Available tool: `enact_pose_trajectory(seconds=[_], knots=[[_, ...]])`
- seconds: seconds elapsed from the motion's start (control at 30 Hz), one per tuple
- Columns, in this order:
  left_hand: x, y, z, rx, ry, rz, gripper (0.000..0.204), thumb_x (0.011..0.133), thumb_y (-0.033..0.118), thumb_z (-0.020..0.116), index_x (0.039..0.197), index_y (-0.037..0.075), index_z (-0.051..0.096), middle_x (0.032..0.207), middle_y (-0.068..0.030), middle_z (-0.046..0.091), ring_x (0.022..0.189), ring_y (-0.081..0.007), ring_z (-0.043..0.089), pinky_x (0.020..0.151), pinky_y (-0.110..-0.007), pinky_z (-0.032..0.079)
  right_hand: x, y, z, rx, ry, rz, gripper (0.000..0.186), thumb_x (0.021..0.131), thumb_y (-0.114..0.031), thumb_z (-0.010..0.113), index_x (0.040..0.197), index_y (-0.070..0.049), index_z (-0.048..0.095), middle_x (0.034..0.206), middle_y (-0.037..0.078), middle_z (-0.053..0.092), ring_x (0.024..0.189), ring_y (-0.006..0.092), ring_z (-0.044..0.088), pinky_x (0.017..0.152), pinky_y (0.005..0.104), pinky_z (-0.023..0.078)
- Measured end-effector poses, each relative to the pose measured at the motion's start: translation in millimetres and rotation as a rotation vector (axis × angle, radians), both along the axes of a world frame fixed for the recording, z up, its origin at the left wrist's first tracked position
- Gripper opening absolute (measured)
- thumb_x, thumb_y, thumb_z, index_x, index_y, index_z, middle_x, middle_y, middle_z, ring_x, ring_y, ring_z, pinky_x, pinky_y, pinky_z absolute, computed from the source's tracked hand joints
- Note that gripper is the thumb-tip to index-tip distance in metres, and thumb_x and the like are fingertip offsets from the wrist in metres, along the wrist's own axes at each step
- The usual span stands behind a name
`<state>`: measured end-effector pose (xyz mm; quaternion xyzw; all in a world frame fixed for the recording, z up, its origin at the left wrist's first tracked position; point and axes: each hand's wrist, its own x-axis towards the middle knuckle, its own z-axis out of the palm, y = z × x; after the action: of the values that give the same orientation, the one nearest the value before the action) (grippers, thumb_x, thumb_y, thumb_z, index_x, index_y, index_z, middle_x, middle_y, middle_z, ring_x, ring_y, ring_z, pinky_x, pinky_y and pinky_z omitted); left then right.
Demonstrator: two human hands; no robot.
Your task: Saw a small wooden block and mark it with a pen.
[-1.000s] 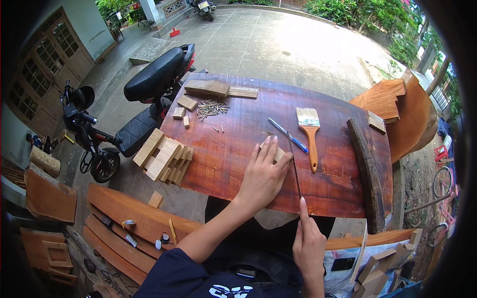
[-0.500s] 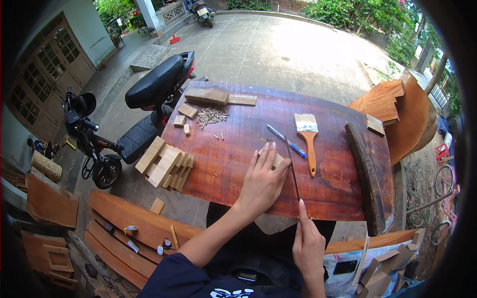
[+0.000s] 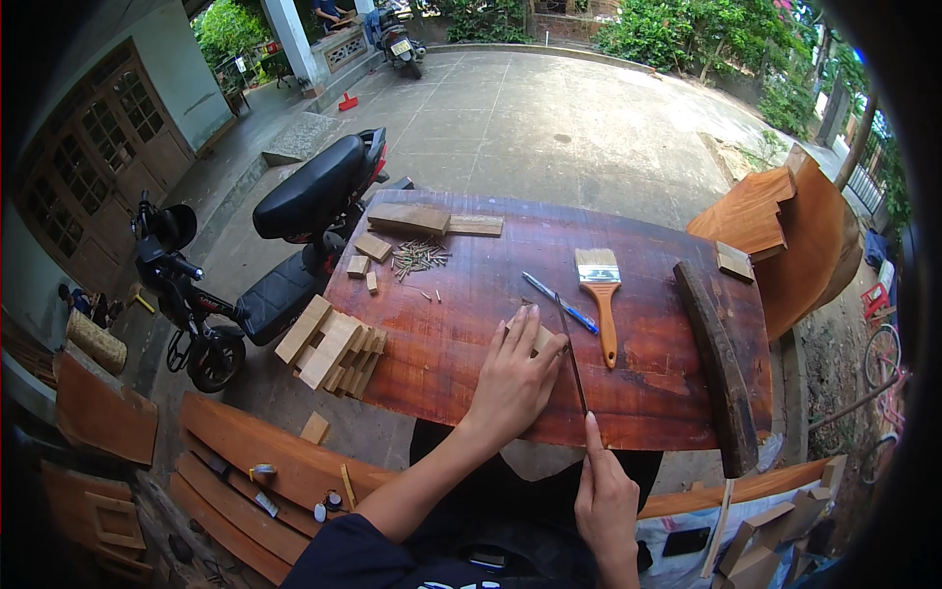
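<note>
Near the front of the dark reddish wooden table, my left hand presses a small pale wood block down, fingers curled over it and hiding most of it. Against the block's right side lies a thin, dark file, slanting away from me. My right hand grips its near end, index finger stretched along it; the handle is hidden. Just beyond the file is a blue-and-white pen. A flat paintbrush with an orange handle lies to the right.
A stack of wood blocks sits at the table's left edge, with small wooden pegs behind it. One long dark wooden bar lies along the right edge. A black motorbike stands beyond the table's left side; curved planks are lower left.
The whole view has tilted up slightly, so the table sits lower and a distant person shows at the top. Both hands, the block and the file look nearly unchanged against the table.
</note>
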<state>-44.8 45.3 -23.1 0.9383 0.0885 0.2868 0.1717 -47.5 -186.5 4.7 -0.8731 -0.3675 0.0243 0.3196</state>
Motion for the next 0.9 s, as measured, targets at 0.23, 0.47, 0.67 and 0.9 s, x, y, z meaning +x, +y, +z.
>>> enact_pose_trajectory(seconds=[0.23, 0.47, 0.67, 0.9], knots=[[0.9, 1.7, -0.4, -0.003, -0.022, -0.010, 0.030, 0.109, 0.024, 0.064, 0.136, 0.011, 0.061, 0.156, -0.0343, 0.053, 0.149, -0.0510, 0.049, 0.124, -0.060, 0.039, -8.5, -4.2, 3.7, -0.021, 0.044, -0.005, 0.078, 0.096, 0.002, 0.063, 0.169, -0.015, 0.044, 0.092, 0.014, 0.066, 0.072, 0.0371, 0.070, 0.065, 0.0476, 0.058], [-0.1, 0.9, -2.4, -0.033, -0.010, -0.019, 0.030, 0.110, 0.024, 0.064, 0.136, 0.011, 0.062, 0.157, -0.0340, 0.053, 0.149, -0.0509, 0.049, 0.123, -0.060, 0.039, 2.1, 8.4, -5.2, 0.019, -0.025, -0.002, 0.080, 0.095, 0.001, 0.063, 0.170, -0.016, 0.042, 0.094, 0.016, 0.067, 0.074, 0.0380, 0.072, 0.067, 0.0485, 0.059], [1.9, 0.2, 0.2, -0.029, -0.028, 0.001, 0.030, 0.109, 0.024, 0.064, 0.136, 0.011, 0.062, 0.156, -0.0337, 0.054, 0.149, -0.0505, 0.050, 0.124, -0.060, 0.039, -3.9, -1.6, -2.4, -0.003, -0.017, 0.001, 0.080, 0.096, 0.001, 0.062, 0.171, -0.017, 0.041, 0.092, 0.015, 0.065, 0.072, 0.0378, 0.070, 0.065, 0.0483, 0.058], [1.6, 2.5, -5.1, -0.048, -0.050, -0.006, 0.029, 0.109, 0.025, 0.064, 0.135, 0.011, 0.062, 0.155, -0.0331, 0.055, 0.149, -0.0503, 0.050, 0.124, -0.060, 0.038, -21.9, -13.6, 0.7, -0.029, -0.021, -0.025, 0.077, 0.098, 0.001, 0.062, 0.171, -0.017, 0.042, 0.085, 0.014, 0.061, 0.067, 0.0358, 0.065, 0.063, 0.0482, 0.054]])
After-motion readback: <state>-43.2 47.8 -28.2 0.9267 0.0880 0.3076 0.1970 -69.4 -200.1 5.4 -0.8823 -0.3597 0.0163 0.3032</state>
